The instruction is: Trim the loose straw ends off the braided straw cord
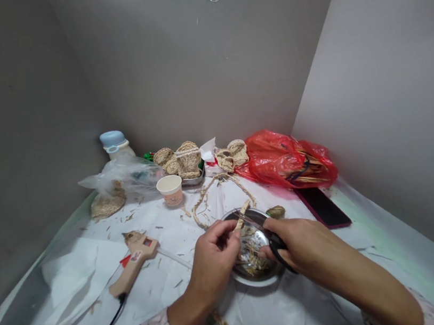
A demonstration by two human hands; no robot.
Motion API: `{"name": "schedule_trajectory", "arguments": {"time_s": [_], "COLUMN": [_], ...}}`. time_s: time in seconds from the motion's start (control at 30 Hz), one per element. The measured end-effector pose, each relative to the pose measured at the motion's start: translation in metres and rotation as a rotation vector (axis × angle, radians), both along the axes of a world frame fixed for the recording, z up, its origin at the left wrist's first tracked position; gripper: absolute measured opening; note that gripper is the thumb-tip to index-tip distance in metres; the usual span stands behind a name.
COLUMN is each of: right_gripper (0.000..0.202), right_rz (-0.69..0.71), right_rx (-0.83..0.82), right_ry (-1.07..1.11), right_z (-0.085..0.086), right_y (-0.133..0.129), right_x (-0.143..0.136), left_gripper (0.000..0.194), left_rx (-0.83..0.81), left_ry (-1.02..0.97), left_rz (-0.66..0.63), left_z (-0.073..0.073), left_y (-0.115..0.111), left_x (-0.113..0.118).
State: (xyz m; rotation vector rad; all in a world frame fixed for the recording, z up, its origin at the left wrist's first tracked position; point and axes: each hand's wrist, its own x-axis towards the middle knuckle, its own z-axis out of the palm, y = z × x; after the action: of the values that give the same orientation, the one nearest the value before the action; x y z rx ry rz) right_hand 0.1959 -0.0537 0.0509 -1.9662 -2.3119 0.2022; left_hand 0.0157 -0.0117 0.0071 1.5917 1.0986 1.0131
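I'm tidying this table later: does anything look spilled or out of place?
Yes: loose straw-like bits lie scattered on the white covering around the paper cup and glue gun. That looks odd because the metal bowl holds similar scraps. Nothing looks clearly damaged.

The white-covered table (287,314) bears a bowl (260,282), cup (172,196), glue gun (136,262) — and a phone (324,207).

Scissors (273,241): black handles, slim metal blades angled up-left over the bowl (260,284), meeting the straw braid (243,210). Braid: pale tan, raised, tip tilted up-right. Thin straw loop (219,176) lies behind the bowl; can't tell if joined.
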Motion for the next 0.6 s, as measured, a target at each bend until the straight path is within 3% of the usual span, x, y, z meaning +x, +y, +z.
{"name": "schedule_trajectory", "arguments": {"time_s": [0.6], "right_gripper": [0.013], "right_rz": [-0.03], "right_rx": [-0.077], "right_ry": [0.05], "right_z": [0.0054], "right_y": [0.0003], "right_x": [-0.0031], "left_gripper": [0.023], "left_rx": [0.012], "left_ry": [-0.015], "left_rz": [-0.01], "left_z": [-0.0016], "left_y": [-0.0004], "left_x": [-0.0006]}}
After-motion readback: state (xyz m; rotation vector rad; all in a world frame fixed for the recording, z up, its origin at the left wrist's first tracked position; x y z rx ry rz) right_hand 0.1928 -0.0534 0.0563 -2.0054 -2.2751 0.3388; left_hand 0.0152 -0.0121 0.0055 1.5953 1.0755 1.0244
